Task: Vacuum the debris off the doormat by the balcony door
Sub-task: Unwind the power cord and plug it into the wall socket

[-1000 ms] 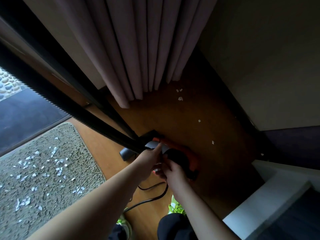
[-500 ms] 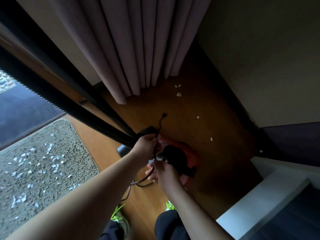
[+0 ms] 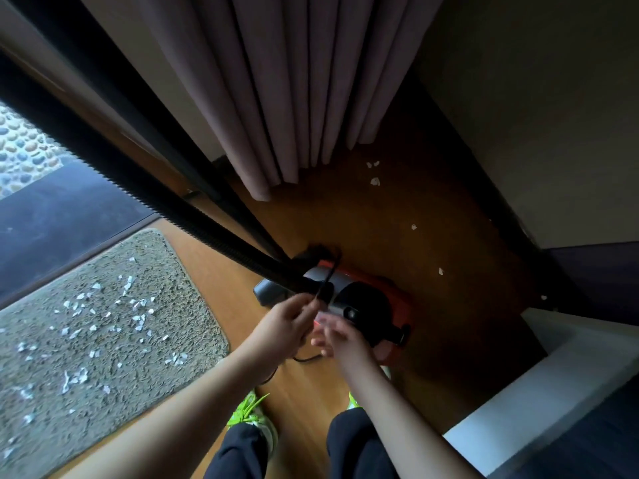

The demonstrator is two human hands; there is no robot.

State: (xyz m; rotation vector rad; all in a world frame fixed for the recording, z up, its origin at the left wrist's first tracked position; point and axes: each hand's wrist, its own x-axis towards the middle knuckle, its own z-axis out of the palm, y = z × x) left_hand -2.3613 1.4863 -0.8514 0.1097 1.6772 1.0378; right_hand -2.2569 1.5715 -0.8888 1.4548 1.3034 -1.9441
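**Cord pinched over the vacuum, doormat littered to the left**

The vacuum cleaner, a red and black canister with a grey top, sits on the wooden floor just in front of the person's feet. Its long axis runs from upper left to lower right, with the hose end toward the curtain and balcony door. The ribbed black hose leaves that end and rises in a straight diagonal to the upper left edge of the view.

The left hand has its fingers curled together and pinches the thin black power cord, which runs up from the fingers across the grey top. More cord loops on the floor below the hands. The right hand hovers just beside the left, over the near end of the canister; it is blurred, and I cannot tell whether its fingers are spread or closed.

The doormat lies flat at lower left, just beside the balcony door glass, its long side parallel to the door track. White debris is scattered over its pile. A few scraps also lie on the bare floor near the mauve curtain, which hangs in folds to the floor. A plain wall closes the right side, with a white ledge at lower right. Bright green shoes show beneath dark trousers.
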